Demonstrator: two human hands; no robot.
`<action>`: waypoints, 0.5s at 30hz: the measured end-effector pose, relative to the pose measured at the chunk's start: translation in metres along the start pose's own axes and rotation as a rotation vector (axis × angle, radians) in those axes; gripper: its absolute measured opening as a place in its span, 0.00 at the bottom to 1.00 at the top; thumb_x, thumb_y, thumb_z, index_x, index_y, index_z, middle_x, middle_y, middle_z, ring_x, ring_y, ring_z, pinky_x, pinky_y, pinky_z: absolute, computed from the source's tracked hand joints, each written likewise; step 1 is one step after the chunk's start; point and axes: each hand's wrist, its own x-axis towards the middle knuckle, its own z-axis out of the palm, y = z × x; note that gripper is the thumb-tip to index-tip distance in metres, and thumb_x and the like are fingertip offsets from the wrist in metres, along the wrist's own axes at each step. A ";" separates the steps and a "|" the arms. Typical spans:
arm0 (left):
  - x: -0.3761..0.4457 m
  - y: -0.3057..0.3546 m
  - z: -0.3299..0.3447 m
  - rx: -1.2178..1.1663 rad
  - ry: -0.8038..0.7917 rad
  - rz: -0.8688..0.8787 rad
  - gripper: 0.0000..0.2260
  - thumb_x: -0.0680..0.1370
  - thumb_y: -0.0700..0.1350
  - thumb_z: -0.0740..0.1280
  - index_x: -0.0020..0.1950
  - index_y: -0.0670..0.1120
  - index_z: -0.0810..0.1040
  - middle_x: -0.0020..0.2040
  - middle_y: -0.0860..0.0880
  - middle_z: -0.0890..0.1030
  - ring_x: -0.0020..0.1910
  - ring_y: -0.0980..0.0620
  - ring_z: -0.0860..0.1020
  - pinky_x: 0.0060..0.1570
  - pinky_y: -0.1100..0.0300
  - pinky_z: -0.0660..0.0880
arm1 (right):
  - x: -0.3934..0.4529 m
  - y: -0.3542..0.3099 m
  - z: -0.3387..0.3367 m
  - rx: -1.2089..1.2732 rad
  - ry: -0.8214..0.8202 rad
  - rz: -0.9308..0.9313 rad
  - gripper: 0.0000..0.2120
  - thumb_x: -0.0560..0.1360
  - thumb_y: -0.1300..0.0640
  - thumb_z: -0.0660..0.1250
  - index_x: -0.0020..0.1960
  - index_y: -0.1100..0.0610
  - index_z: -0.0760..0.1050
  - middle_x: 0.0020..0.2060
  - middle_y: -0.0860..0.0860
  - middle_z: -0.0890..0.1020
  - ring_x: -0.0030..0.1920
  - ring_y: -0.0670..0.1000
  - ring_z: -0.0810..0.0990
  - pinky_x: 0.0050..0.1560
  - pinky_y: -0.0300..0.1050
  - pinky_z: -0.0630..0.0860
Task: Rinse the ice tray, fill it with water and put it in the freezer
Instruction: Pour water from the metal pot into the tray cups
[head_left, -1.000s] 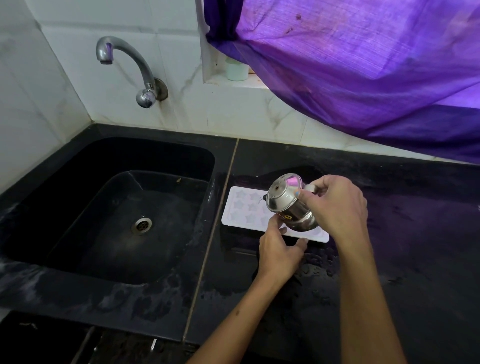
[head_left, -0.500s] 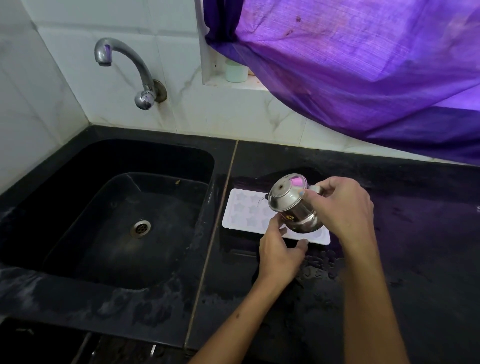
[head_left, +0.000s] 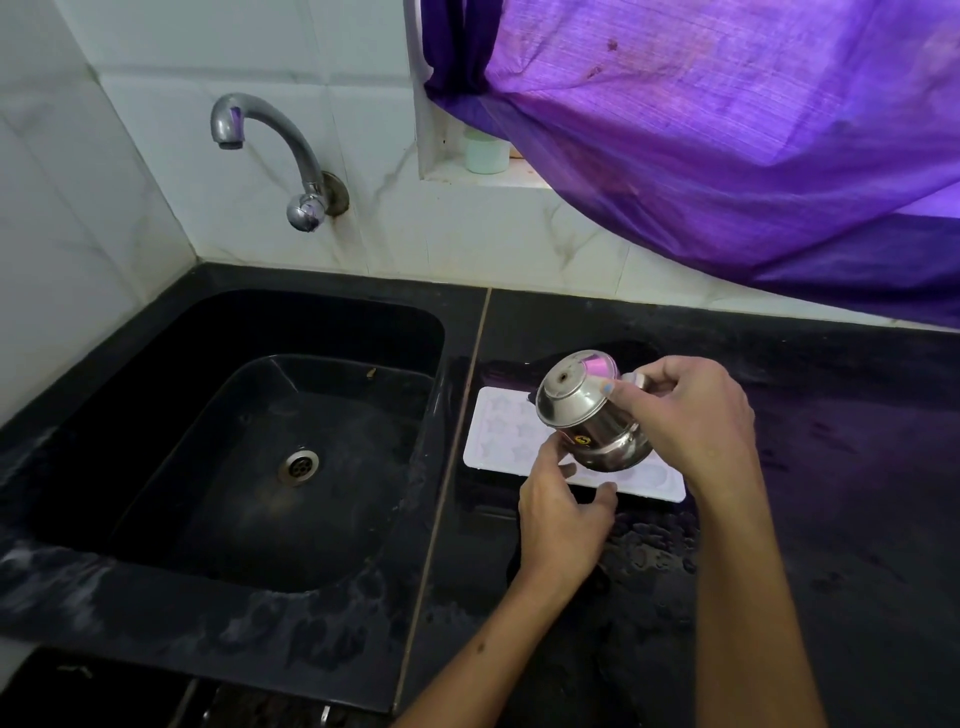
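Note:
A white ice tray (head_left: 506, 434) with star-shaped cells lies flat on the black counter, just right of the sink. My right hand (head_left: 691, 415) grips the handle of a small steel mug (head_left: 589, 413) and holds it tilted over the tray, its mouth turned toward the left. My left hand (head_left: 561, 514) holds the tray's near edge, thumb along the front and fingers on the rim. The mug and my hands hide the tray's middle.
A black sink (head_left: 156, 374) with a drain (head_left: 298, 465) lies to the left, a steel tap (head_left: 280, 150) on the tiled wall above it. A purple curtain (head_left: 727, 130) hangs over the counter's back right. A pale cup (head_left: 485, 150) sits on the sill. Wet patches mark the counter (head_left: 831, 467).
Hands, mug and tray keep nearly the same pose; the view has shifted slightly downward.

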 end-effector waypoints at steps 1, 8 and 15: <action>0.000 0.000 -0.001 0.001 -0.001 -0.004 0.26 0.71 0.42 0.71 0.68 0.52 0.68 0.56 0.59 0.75 0.57 0.59 0.75 0.57 0.60 0.73 | 0.000 -0.001 0.001 -0.009 -0.006 0.002 0.10 0.69 0.45 0.72 0.39 0.51 0.78 0.39 0.47 0.82 0.45 0.54 0.80 0.47 0.50 0.75; 0.002 -0.004 -0.006 -0.001 -0.013 -0.043 0.26 0.71 0.42 0.71 0.68 0.50 0.69 0.55 0.58 0.75 0.56 0.59 0.75 0.56 0.60 0.74 | -0.001 -0.009 0.010 -0.061 -0.027 -0.004 0.10 0.70 0.45 0.73 0.38 0.51 0.77 0.39 0.46 0.82 0.45 0.54 0.79 0.45 0.47 0.72; 0.004 -0.006 -0.007 0.006 -0.010 -0.054 0.26 0.71 0.42 0.71 0.67 0.50 0.69 0.54 0.57 0.76 0.55 0.59 0.75 0.57 0.57 0.74 | -0.002 -0.013 0.011 -0.089 -0.028 -0.001 0.10 0.70 0.46 0.73 0.38 0.51 0.77 0.38 0.46 0.81 0.45 0.54 0.79 0.45 0.47 0.71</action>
